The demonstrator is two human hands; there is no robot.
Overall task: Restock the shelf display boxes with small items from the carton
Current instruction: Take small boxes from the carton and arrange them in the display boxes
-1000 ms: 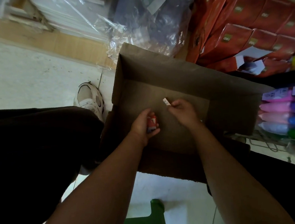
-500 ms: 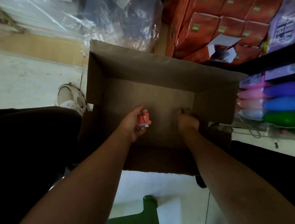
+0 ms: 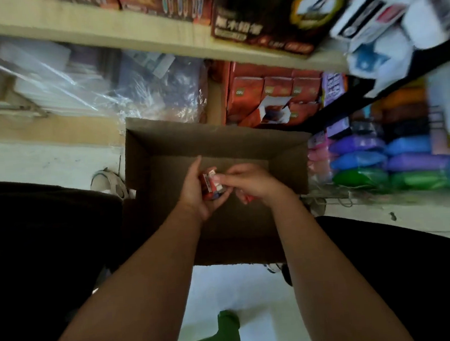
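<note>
An open brown carton (image 3: 162, 145) stands on the floor between my legs; its visible bottom looks bare. Above it, my left hand (image 3: 193, 194) cups a small stack of red and white items (image 3: 211, 183). My right hand (image 3: 251, 181) pinches the top of that stack with thumb and forefinger, and another small red item (image 3: 247, 197) shows under its curled fingers. Red display boxes (image 3: 266, 91) fill the low shelf behind the carton, one with its white flap torn open.
A wooden shelf board (image 3: 127, 35) runs across the top with dark boxes on it. Plastic-wrapped stacks (image 3: 77, 85) lie at left. Coloured packets (image 3: 379, 163) are piled at right. A green stool leg (image 3: 225, 331) stands below. A white shoe (image 3: 106, 179) rests beside the carton.
My right hand came up from the carton bottom and joined my left hand at the stack. The view tilted up, bringing the upper shelf into sight.
</note>
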